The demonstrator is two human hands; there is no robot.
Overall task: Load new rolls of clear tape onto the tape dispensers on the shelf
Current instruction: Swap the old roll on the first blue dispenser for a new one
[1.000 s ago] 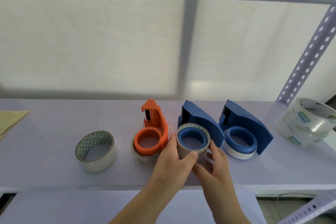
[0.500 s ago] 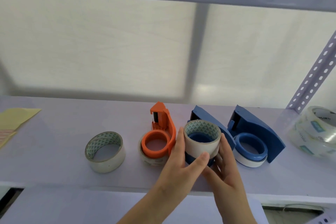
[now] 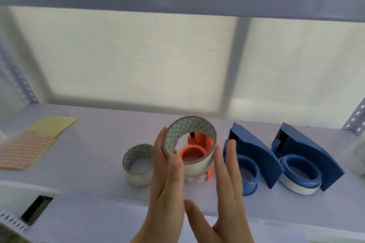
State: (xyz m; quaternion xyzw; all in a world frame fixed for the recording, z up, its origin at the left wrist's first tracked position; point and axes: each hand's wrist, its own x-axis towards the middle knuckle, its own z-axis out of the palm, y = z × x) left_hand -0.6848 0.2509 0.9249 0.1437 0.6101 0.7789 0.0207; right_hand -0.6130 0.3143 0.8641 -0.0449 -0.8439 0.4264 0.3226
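A: Which hand is holding the roll [image 3: 189, 144]?

B: The left hand [image 3: 167, 181] is gripping it, thumb in front and fingers curled behind its left wall. The right hand [image 3: 223, 189] is hanging spread and flat just to the right, holding nothing; I cannot tell whether its fingertips are touching the roll

A: And where is the roll sitting?

B: It is hovering above the shelf [image 3: 88, 163], in front of the orange dispenser [image 3: 199, 148], whose hub is showing through the core. The hole is tilting up and toward the camera

A: So which way is the empty hub lying?

B: Right and down. The near blue dispenser [image 3: 250, 156] is standing just beyond the right hand with its ring bare; the far blue dispenser [image 3: 304, 162] is already carrying white tape. A spare roll [image 3: 138, 163] is resting to the left

A: So the next move is...

B: Probably carrying it right, levelling the core axis over that ring
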